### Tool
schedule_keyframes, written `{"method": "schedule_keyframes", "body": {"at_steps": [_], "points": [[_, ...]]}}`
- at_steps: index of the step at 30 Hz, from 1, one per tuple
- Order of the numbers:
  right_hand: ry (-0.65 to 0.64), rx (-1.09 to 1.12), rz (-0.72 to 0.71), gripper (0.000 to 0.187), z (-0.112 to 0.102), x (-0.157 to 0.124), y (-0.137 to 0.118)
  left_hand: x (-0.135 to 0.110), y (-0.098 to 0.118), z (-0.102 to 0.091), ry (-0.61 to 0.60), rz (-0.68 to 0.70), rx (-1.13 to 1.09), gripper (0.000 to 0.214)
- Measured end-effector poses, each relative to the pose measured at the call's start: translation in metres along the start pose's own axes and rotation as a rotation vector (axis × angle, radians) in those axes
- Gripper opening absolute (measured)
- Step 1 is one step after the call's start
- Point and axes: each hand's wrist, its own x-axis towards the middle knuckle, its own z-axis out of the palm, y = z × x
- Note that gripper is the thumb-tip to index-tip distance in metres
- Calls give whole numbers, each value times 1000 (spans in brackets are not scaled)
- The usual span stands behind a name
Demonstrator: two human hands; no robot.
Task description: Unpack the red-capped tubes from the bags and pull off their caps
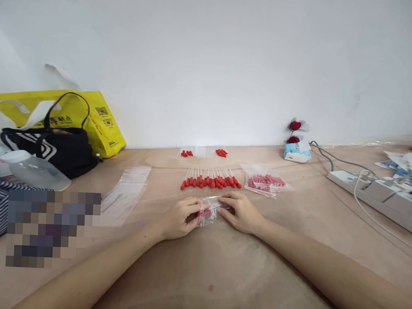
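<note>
Pinching bag (210, 212) edges w/ narrow grip are L hand (180, 221) & R hand (241, 213), tabletop (194, 272) nearside, droppers (208, 182) beyond.

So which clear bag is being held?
The small bag with red inside, held by your left hand and right hand; flat bags at left and filled bags at right lie untouched.

A smooth, plain white painted wall (209, 68) rises upright, shading to cool pale grey towards its top. A broad, flat, tan-brown worktop (187, 272) with faint creases and a low sheen reaches the foot of the wall. Along the right part of the wall's foot runs a crinkled, clear, plastic-looking edging (373, 142) with small glints. Soft, diffuse light brightens the wall's lower middle.
</note>
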Motion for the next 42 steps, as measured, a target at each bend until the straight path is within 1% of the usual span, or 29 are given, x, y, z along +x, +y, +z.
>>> {"method": "schedule_keyframes", "body": {"at_steps": [3, 7, 9, 13, 15, 19, 24, 26, 28, 31, 34, 36, 38, 40, 42], "points": [[11, 18, -15, 28, 2, 0, 1, -6, -8, 0, 15, 66, 110, 34], [16, 40, -30, 27, 4, 0, 3, -9, -19, -2, -28, 166, 203, 29], [22, 54, -34, 26, 4, 0, 4, -9, -20, -2, -33, 156, 203, 28], [39, 74, -26, 26, 5, 0, 5, -9, -18, 2, 60, 41, 184, 29], [47, 76, -15, 26, 6, 0, 5, -10, -19, 4, 94, 19, 169, 31], [55, 68, -8, 26, 7, -1, 5, -12, -22, 3, 97, 79, 97, 36], [56, 31, -5, 25, 7, -1, 7, -23, -31, -9, 104, 95, 68, 33], [58, 21, -1, 25, 7, -1, 7, -32, -40, -15, 112, 62, 66, 35], [60, 12, -2, 25, 7, -2, 8, -42, -48, -20, 106, -14, 77, 37], [64, -1, -1, 25, 7, -2, 8, -53, -54, -27, 54, -139, 101, 40], [66, -10, -3, 24, 6, -1, 8, -55, -50, -35, -38, -209, 86, 50], [64, -10, -10, 24, 5, -1, 8, -54, -43, -39, -93, -226, 62, 58], [61, -10, -15, 23, 5, -1, 8, -52, -37, -41, -129, -233, 46, 61], [62, -10, -15, 23, 5, -1, 9, -48, -31, -41, -132, -252, 51, 55], [65, -10, -15, 23, 6, -1, 9, -41, -27, -39, -117, -295, 64, 44]]}}
